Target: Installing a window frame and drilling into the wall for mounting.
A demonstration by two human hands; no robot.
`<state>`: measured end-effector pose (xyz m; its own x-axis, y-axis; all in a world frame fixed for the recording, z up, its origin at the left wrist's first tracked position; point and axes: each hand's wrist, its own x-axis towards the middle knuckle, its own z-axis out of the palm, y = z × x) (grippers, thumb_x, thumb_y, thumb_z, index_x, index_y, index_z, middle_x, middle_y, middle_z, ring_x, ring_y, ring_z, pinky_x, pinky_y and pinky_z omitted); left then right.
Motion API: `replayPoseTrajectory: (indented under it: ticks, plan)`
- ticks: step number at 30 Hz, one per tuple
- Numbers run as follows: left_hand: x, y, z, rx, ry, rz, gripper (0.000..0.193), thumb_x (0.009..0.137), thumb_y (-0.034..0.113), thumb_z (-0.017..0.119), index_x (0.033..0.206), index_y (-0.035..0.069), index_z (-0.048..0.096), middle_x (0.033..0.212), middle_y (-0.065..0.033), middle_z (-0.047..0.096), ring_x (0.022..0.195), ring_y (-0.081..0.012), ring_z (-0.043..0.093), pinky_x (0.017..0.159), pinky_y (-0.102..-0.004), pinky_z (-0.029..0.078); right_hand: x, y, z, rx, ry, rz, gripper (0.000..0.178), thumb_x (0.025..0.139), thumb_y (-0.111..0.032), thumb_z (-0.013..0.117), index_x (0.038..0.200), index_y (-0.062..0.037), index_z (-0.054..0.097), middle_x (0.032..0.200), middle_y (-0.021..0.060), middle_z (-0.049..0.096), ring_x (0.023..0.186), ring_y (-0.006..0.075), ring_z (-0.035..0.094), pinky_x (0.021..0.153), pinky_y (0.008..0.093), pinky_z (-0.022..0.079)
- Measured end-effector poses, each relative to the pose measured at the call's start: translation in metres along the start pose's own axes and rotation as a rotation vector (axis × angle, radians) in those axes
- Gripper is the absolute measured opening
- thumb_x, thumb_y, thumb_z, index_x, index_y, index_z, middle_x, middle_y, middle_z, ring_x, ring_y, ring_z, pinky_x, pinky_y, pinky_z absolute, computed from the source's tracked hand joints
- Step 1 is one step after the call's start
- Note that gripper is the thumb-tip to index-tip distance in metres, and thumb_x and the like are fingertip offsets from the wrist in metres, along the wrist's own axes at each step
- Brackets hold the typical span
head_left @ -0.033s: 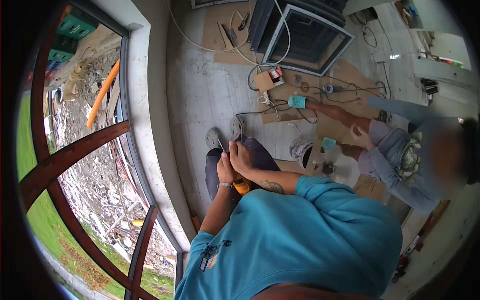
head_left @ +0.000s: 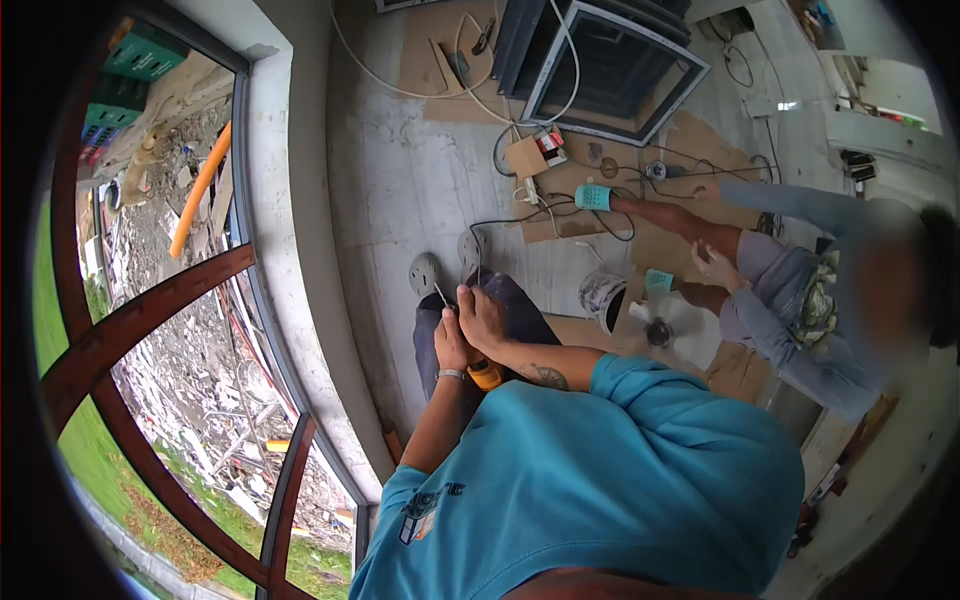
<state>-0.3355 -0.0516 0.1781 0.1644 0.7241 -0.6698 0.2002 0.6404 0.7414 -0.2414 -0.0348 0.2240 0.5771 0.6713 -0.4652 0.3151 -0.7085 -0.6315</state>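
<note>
In front of my lap, both hands are closed together around the front end of a yellow-and-black power tool [head_left: 485, 376], which looks like a drill. My left hand [head_left: 452, 340] wraps its near-window side with the thumb pointing forward. My right hand [head_left: 482, 318] presses against it from the other side, fingers curled. A thin metal rod [head_left: 441, 294] sticks out ahead of the left hand toward my grey shoes [head_left: 424, 272]. Most of the tool's front is hidden by my fingers, and its rear lies between my forearms.
A window frame [head_left: 150, 310] stands at my left. Ahead lean dark framed panels [head_left: 620, 75]; cables [head_left: 540, 215] and cardboard [head_left: 680, 240] cover the floor. At right a co-worker [head_left: 790, 290] sits near a bucket [head_left: 603, 300] and a fan [head_left: 657, 333].
My hands keep the same hold on the power tool. The co-worker's head and hands have shifted slightly, and the view has moved a little.
</note>
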Motion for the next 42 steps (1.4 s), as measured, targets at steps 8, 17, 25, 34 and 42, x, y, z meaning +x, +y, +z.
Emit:
replayPoseTrajectory:
  ticks: [8,17,25,34,42]
  plan:
    - [0.014,-0.03,-0.013,0.235,0.047,-0.08,0.063,0.101,0.05,0.033,0.087,-0.003,0.065,0.077,-0.0197,0.068,0.072,-0.0306,0.064,0.067,-0.0409,0.048,0.006,0.045,0.048,-0.082,-0.001,-0.04,0.036,0.099,-0.03,0.043,0.079,-0.0023,0.055,0.066,0.0237,0.059,0.065,0.0446,0.059,0.058,0.0511,0.047]
    - [0.025,-0.041,-0.023,0.402,0.077,-0.109,0.062,0.101,0.048,0.036,0.085,-0.006,0.063,0.076,-0.0267,0.065,0.071,-0.0408,0.063,0.063,-0.0448,0.047,0.021,0.061,0.06,-0.16,-0.093,-0.165,0.032,0.099,-0.027,0.043,0.083,-0.0014,0.054,0.073,0.0216,0.061,0.066,0.0416,0.062,0.058,0.0489,0.049]
    - [0.035,-0.038,-0.028,0.42,0.074,-0.1,0.058,0.099,0.047,0.043,0.082,-0.006,0.06,0.067,-0.0224,0.06,0.061,-0.0335,0.057,0.059,-0.0423,0.044,0.03,0.079,0.076,-0.046,-0.196,-0.052,0.039,0.1,-0.03,0.041,0.078,-0.0009,0.055,0.076,0.0245,0.061,0.071,0.0448,0.059,0.061,0.0515,0.047]
    - [0.062,-0.025,-0.02,0.293,-0.185,-0.211,0.054,0.092,0.047,0.06,0.077,-0.005,0.056,0.063,-0.0062,0.053,0.062,-0.0109,0.044,0.057,-0.0312,0.042,0.062,0.096,0.063,0.306,-0.466,0.498,0.067,0.098,-0.055,0.035,0.074,0.0015,0.063,0.076,0.0255,0.064,0.08,0.0464,0.061,0.07,0.0489,0.046]
    - [0.08,-0.014,-0.007,0.253,-0.178,-0.263,0.054,0.093,0.047,0.059,0.086,-0.006,0.063,0.069,-0.0056,0.058,0.066,-0.011,0.051,0.061,-0.0292,0.045,0.062,0.079,0.055,0.016,-0.292,0.469,0.077,0.096,-0.062,0.027,0.079,0.0019,0.068,0.081,0.0279,0.065,0.087,0.0464,0.063,0.078,0.0492,0.049]
